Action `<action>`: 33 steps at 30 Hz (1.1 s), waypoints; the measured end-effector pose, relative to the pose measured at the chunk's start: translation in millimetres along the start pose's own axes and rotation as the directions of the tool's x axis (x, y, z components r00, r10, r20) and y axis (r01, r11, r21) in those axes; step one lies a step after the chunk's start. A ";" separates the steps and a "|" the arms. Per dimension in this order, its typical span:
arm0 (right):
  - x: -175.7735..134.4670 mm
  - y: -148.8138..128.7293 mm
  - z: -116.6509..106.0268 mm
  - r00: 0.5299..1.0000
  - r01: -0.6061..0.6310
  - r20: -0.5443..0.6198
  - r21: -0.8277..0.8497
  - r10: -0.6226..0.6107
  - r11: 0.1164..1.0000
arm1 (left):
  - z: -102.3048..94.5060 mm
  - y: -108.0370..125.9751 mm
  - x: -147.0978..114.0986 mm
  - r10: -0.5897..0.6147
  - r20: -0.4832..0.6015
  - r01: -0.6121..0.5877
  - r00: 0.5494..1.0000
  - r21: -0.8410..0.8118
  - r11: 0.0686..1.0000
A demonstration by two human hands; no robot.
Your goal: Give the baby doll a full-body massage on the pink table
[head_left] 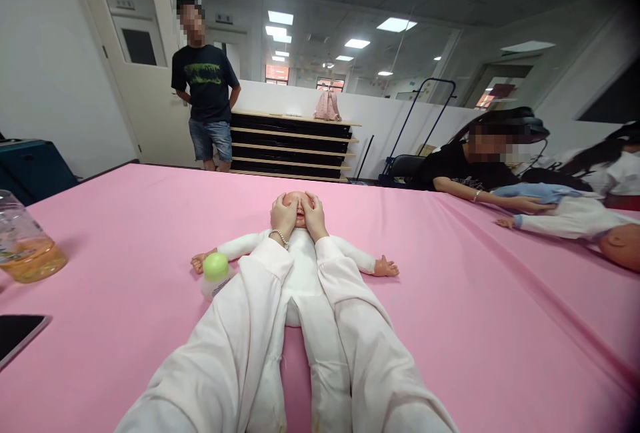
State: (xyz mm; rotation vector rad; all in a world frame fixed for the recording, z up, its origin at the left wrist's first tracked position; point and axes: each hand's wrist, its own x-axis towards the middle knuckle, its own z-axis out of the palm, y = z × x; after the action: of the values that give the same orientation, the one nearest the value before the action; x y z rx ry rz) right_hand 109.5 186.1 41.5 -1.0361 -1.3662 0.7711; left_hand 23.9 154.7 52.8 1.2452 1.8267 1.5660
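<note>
Remotely, I see a white-suited doll (303, 263) lying face-up on the pink worktop (465, 326); the left hand (283, 217) and right hand (315, 218) cup its head (299, 197), fingers (275, 203) curled round the sides, 2 thumbs on its face, probably to steady it.

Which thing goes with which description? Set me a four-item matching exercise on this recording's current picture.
Things:
1. doll
2. small bottle
3. large bottle
4. backpack

Descriptions:
A. cut off by the picture's left edge
B. pink, in the background
C. white-bodied, arms spread wide
D. capped in light green

Right pairs: 1-C, 2-D, 3-A, 4-B
</note>
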 end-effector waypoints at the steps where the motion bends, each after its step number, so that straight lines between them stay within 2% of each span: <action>1: 1.3 1.1 0.5 1.000 -0.009 -0.012 -0.001 0.009 1.000 | 1.0 -0.3 0.8 -0.003 0.000 0.003 1.000 -0.006 1.000; 11: 3.7 4.6 1.4 0.996 -0.067 -0.052 0.052 0.069 0.996 | 3.9 -0.6 2.1 -0.009 -0.031 0.008 0.999 -0.017 1.000; 20: -6.9 -5.4 -2.2 0.999 -0.039 0.008 0.062 0.039 0.997 | -0.1 2.8 -1.6 0.011 -0.010 -0.010 1.000 0.058 0.998; 33: 9.1 10.5 2.9 0.998 -0.035 -0.048 0.080 0.039 0.996 | 5.4 -5.2 7.0 -0.016 -0.031 0.013 0.999 -0.071 0.997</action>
State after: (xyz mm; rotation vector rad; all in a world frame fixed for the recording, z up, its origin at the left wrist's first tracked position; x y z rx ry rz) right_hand 108.8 198.8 35.3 -1.0135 -1.2679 0.8158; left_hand 22.9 163.7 48.1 1.1796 1.7791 1.6362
